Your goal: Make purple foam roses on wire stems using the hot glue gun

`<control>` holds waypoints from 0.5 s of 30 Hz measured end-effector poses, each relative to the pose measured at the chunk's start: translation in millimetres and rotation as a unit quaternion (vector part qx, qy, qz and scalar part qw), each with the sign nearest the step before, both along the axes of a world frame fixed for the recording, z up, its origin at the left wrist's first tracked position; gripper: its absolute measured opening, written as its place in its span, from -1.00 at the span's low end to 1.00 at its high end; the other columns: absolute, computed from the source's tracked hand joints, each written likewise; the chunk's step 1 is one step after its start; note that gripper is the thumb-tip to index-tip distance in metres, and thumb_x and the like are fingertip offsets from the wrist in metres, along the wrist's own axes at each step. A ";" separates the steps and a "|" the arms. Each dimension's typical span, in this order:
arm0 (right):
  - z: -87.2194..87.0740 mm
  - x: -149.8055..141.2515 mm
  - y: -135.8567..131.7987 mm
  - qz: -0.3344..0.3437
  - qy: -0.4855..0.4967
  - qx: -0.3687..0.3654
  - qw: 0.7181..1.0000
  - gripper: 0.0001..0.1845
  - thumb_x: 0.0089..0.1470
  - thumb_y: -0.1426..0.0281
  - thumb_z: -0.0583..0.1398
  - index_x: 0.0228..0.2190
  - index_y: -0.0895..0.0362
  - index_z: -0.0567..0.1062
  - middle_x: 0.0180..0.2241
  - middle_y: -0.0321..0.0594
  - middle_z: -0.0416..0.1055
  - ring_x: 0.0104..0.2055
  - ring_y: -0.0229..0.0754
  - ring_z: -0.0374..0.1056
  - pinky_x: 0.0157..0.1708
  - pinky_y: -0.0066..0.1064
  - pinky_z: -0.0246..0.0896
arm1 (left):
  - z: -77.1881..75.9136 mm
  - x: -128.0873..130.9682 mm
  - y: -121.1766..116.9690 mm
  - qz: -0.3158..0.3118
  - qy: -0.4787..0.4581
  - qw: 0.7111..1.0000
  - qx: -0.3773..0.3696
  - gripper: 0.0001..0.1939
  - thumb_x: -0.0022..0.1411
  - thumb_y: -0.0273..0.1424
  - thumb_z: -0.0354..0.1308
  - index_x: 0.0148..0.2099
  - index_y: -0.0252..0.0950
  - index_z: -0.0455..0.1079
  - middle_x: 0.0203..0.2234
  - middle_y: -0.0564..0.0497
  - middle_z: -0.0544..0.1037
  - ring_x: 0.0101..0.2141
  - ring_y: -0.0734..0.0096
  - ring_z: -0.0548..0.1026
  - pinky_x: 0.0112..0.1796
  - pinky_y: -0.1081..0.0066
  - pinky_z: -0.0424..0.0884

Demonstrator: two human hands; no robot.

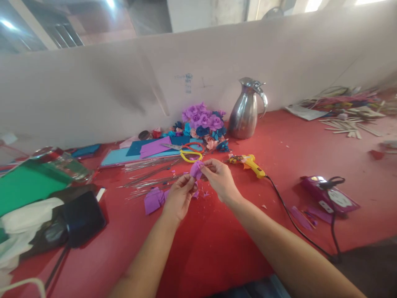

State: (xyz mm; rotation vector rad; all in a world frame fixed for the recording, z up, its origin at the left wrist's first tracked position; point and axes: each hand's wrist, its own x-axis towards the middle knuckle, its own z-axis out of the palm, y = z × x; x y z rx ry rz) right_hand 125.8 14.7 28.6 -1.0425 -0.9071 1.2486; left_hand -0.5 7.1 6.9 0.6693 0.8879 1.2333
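Note:
Between my two hands is a small purple paper piece, curved like a petal or flower part. My left hand pinches its lower left side. On its right edge, the fingers of my right hand are closed. Below and left of the paper, purple paper squares lie on the red table, partly behind my left hand. Scissors with red and yellow handles rest just beyond my hands. A yellow glue gun lies to the right of them. Thin metal wires are spread out at the left.
A bunch of purple and blue paper flowers sits against the wall, beside a steel jug. Coloured paper sheets lie at the back. A purple power strip with a black cord is on the right. A dark flat object lies left.

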 end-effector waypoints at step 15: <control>12.2 5.8 -6.2 0.006 0.067 0.044 0.997 -0.77 -0.14 0.23 0.30 -0.48 0.11 0.45 -0.64 -0.38 0.40 -0.64 -0.35 0.22 -0.59 -0.50 0.10 | 5.0 -11.1 2.0 -0.025 -0.071 0.997 0.010 -0.72 -0.16 -0.45 0.47 -0.43 -0.33 0.41 -0.60 0.13 0.43 -0.57 0.61 0.38 -0.49 0.57 0.34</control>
